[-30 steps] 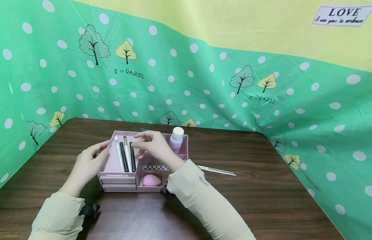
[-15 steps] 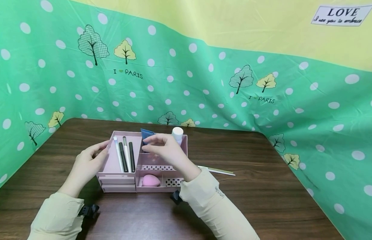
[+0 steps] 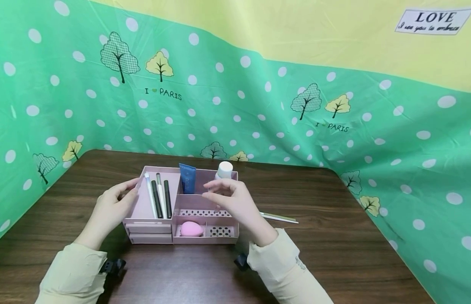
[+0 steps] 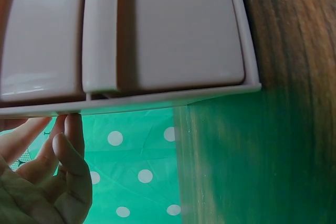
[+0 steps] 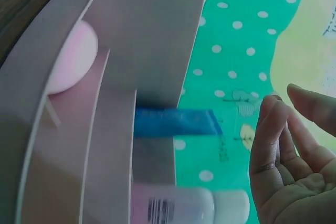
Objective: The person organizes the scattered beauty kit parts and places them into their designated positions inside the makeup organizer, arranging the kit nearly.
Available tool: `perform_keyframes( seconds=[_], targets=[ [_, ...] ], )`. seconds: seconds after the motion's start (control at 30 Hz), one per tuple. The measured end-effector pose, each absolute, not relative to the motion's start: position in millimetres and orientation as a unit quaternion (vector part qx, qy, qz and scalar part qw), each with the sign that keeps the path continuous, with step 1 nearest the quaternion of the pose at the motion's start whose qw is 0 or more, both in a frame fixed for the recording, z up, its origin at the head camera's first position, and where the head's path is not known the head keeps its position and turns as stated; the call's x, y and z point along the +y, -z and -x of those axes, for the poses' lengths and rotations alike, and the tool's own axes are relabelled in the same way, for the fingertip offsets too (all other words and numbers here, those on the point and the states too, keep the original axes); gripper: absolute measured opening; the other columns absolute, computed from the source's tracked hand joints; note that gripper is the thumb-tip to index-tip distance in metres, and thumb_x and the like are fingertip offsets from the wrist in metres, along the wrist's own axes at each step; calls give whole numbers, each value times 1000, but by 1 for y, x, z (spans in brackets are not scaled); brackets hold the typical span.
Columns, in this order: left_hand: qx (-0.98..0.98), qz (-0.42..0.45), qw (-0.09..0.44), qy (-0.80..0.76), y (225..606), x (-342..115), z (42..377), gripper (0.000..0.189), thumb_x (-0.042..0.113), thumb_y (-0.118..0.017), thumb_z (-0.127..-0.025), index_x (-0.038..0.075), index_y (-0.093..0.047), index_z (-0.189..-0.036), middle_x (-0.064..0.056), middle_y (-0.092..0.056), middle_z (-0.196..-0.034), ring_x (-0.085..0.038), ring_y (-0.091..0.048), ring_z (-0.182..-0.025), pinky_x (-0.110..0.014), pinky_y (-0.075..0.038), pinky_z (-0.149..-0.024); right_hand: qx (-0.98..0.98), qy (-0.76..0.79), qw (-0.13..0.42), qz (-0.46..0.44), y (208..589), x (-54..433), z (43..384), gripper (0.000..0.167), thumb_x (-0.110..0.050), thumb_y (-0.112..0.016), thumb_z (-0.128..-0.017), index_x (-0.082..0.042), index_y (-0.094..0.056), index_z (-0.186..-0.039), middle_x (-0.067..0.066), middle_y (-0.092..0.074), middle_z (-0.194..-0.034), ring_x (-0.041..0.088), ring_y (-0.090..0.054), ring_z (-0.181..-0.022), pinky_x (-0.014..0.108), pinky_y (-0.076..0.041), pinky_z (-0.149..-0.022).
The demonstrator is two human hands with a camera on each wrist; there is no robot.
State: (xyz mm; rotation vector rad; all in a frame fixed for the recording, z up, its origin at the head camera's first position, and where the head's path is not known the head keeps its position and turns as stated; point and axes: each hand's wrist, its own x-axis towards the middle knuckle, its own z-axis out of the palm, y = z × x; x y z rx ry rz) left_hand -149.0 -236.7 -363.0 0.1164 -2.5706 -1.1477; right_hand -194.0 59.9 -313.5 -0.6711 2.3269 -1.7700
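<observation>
A pink desktop organizer [image 3: 205, 240] stands on the table. My left hand [image 3: 110, 207] touches its left side with the fingertips; the left wrist view shows the fingers [image 4: 76, 135] against the wall beside the drawers. My right hand [image 3: 239, 202] hovers over the right compartments, fingers bent loosely, with nothing between thumb and fingers. Behind it, a white-capped bottle [image 3: 225, 169] is partly hidden in the head view. A blue squeeze tube [image 3: 187, 179] stands upright in the same back compartment. On the organizer's left top lie makeup brushes [image 3: 149, 194] and black pens [image 3: 167, 198].
A pink makeup sponge [image 3: 191, 229] sits in the front compartment, beside a section with a dotted base [image 3: 220, 231]. Two thin sticks [image 3: 279, 217] lie on the table right of the organizer. A green dotted curtain [image 3: 235, 105] hangs behind the table.
My right hand has moved right, from above the black pens to in front of the bottle, bringing the blue tube into full view. The left hand stays at the organizer's side.
</observation>
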Motion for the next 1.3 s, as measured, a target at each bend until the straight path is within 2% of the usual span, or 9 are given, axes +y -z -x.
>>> perform_keyframes(
  seconds=[0.13, 0.3, 0.43, 0.63, 0.7, 0.97, 1.17, 1.3],
  targets=[
    [-899, -39, 163, 404, 363, -237, 148, 44, 27, -48, -103, 2, -57, -138, -15, -62, -96, -13, -46, -74, -27, -39, -62, 785, 581, 55, 209, 318, 76, 192, 25, -11, -74, -86, -2, -72, -109, 5, -72, -90, 12, -59, -68, 28, -53, -65],
    [-898, -38, 167, 405, 364, -238, 147, 43, 27, -48, -103, 2, -57, -137, -17, -63, -101, -13, -46, -75, -26, -39, -62, 797, 567, 42, 204, 322, 94, 196, 26, -13, -75, -86, 1, -71, -108, 4, -71, -87, 14, -60, -68, 28, -53, -64],
    [-898, -36, 165, 405, 364, -238, 148, 44, 27, -48, -103, 2, -57, -138, -15, -61, -95, -12, -46, -74, -26, -39, -62, 806, 560, 41, 188, 327, 106, 199, 26, -12, -75, -86, 2, -71, -108, 2, -71, -85, 16, -62, -68, 27, -54, -63],
    [-899, -37, 164, 405, 364, -237, 148, 44, 27, -48, -103, 3, -57, -138, -14, -61, -93, -14, -46, -75, -27, -38, -62, 824, 539, 41, 168, 340, 124, 201, 23, -12, -76, -85, 0, -72, -105, 2, -68, -79, 24, -63, -68, 34, -57, -65],
    [-898, -35, 166, 405, 363, -237, 148, 43, 27, -48, -103, 2, -57, -137, -15, -61, -95, -14, -46, -75, -27, -39, -63, 831, 530, 35, 164, 345, 130, 202, 22, -12, -77, -85, 0, -73, -103, 3, -69, -80, 22, -62, -67, 36, -57, -65],
    [-897, -33, 167, 408, 363, -236, 148, 43, 26, -48, -103, 1, -57, -137, -13, -60, -90, -12, -46, -72, -26, -39, -61, 868, 469, 14, 164, 353, 153, 203, 19, -16, -78, -84, -4, -74, -99, 4, -70, -82, 11, -56, -63, 24, -50, -60],
    [-897, -35, 162, 410, 363, -236, 148, 44, 26, -47, -103, 2, -56, -138, -14, -59, -90, -13, -46, -72, -27, -39, -61, 893, 413, 0, 179, 355, 168, 208, 20, -20, -78, -85, -7, -75, -99, 3, -73, -91, 13, -57, -70, 24, -49, -63],
    [-896, -35, 162, 412, 363, -236, 148, 44, 26, -47, -103, 2, -56, -138, -12, -57, -85, -12, -46, -71, -27, -39, -60, 904, 384, -2, 188, 358, 176, 212, 20, -19, -78, -84, -6, -75, -99, 2, -73, -89, 14, -60, -72, 24, -49, -64]
  ],
)
